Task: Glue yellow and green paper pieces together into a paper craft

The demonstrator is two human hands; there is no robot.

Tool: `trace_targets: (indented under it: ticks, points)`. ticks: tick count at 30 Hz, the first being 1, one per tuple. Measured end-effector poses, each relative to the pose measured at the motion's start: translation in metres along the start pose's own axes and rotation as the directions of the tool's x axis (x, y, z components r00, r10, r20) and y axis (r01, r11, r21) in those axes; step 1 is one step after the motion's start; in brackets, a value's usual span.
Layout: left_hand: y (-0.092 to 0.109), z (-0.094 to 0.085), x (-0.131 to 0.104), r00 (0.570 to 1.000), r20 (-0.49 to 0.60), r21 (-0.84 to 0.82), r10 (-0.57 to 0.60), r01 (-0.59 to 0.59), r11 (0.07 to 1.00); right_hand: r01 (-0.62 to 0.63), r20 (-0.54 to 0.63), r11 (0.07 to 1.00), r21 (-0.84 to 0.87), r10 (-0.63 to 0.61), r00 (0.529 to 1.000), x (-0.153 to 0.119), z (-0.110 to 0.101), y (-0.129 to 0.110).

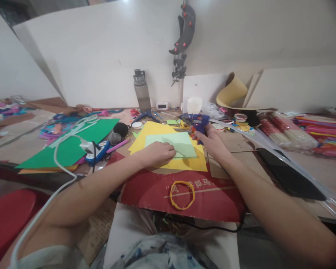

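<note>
My right hand (211, 141) grips a blue hot glue gun (199, 120), its nozzle pointing left above the back of the paper pile. Curled fingers close my left hand (162, 152), which rests over a pale green sheet of paper (183, 144); anything between those fingertips is hidden. Under the pale sheet lie yellow sheets (145, 131). Nearer my body, a yellow ring (171, 200) lies flat on a red board (212, 205) with printed characters.
Green card (100, 136) and a blue power strip (100, 152) with a white cable lie left. Behind stand a grey bottle (142, 93) and a small digital clock (162, 105). Clear plastic tubes and a dark phone-like slab (294, 175) lie right, near bundled pipe cleaners (324, 132).
</note>
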State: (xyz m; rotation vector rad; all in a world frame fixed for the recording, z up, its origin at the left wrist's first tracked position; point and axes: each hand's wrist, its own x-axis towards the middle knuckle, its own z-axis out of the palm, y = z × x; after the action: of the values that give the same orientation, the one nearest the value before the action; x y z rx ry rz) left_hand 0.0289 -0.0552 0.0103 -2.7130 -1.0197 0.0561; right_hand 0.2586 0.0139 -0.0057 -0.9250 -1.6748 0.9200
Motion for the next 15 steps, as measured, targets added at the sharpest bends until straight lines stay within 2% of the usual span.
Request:
trace_targets:
  ticks: [3,7,9,12,15]
  points:
    - [-0.005,0.000,0.000,0.983,-0.053,-0.037,-0.177,0.176,0.984,0.004,-0.017,1.000,-0.001,-0.004,1.000,0.000,0.000,-0.003]
    - [-0.014,-0.010,-0.003,0.903,-0.106,-0.071,-0.416,0.410,0.909,-0.013,-0.073,1.000,0.019,0.015,0.997,-0.002,0.000,-0.006]
    - [-0.016,-0.019,-0.007,0.878,-0.107,-0.033,-0.467,0.466,0.884,-0.019,-0.091,0.999,0.036,0.022,0.996,-0.002,0.001,-0.007]
    - [-0.018,-0.032,-0.010,0.866,-0.114,0.072,-0.486,0.496,0.866,-0.021,-0.091,0.999,0.047,0.025,0.996,-0.003,0.000,-0.007]
    - [-0.019,-0.031,-0.007,0.866,-0.105,0.144,-0.490,0.500,0.854,-0.022,-0.108,1.000,0.004,0.023,0.994,-0.005,-0.001,-0.010]
